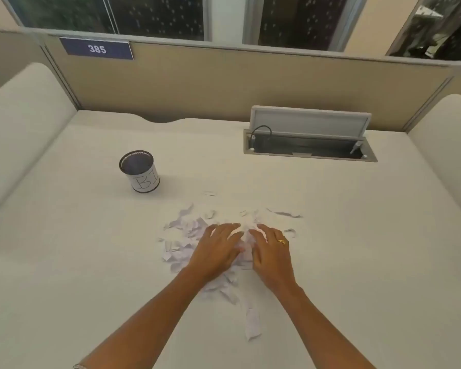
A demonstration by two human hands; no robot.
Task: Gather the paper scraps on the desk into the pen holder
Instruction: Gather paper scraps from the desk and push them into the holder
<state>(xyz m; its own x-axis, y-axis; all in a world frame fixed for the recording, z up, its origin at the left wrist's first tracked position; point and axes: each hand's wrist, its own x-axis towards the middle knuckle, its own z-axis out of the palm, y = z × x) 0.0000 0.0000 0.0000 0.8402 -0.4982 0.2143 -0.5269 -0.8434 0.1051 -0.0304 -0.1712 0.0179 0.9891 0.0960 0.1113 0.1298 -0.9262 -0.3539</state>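
The desk (330, 235) has a smooth, matt off-white top. The paper scraps (181, 235) near its middle are thin white paper, torn and creased. The pen holder (140, 171), far left, is dark mesh wrapped in matt white paper. The far partition (197, 83) looks like beige cloth. The ring (282, 241) on the right hand (272, 251) is glossy gold-coloured metal.

Forearms bare up to the left hand (216, 251) and right hand (272, 254). Right hand wears a small gold ring (282, 241). Thin silvery band (78, 366) on left arm at bottom edge, type unclear.
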